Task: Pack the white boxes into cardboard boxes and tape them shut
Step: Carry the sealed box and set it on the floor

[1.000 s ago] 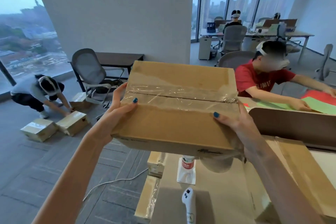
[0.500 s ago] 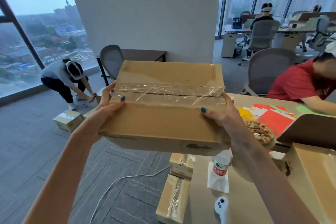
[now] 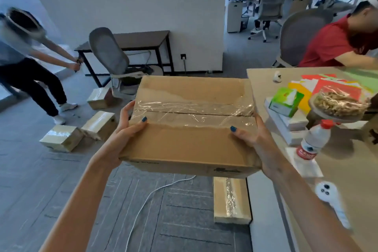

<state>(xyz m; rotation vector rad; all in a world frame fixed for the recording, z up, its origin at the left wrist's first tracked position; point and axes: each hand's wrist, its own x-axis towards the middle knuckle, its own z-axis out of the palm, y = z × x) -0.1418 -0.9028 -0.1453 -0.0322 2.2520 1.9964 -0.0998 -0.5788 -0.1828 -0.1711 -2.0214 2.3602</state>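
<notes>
I hold a closed cardboard box [image 3: 190, 143] out in front of me, above the floor left of the table. Clear tape runs along its top seam. My left hand [image 3: 124, 131] grips the box's left side with the thumb on top. My right hand [image 3: 252, 135] grips its right side the same way. Another taped cardboard box [image 3: 231, 200] lies on the floor below, against the table's edge. White boxes [image 3: 286, 127] are stacked on the table to the right.
The table [image 3: 263, 80] holds a green tissue box [image 3: 285, 101], a water bottle [image 3: 313, 141], a wrapped bowl of snacks [image 3: 339, 104], coloured paper and a white controller [image 3: 331, 202]. Taped boxes [image 3: 61, 138] lie on the floor left, near a bending person [image 3: 26, 63]. A white cable [image 3: 147, 200] crosses the floor.
The view has tilted down and swung left. The box is lower and now hangs over the floor beside the table. The person on the left has stood up more.
</notes>
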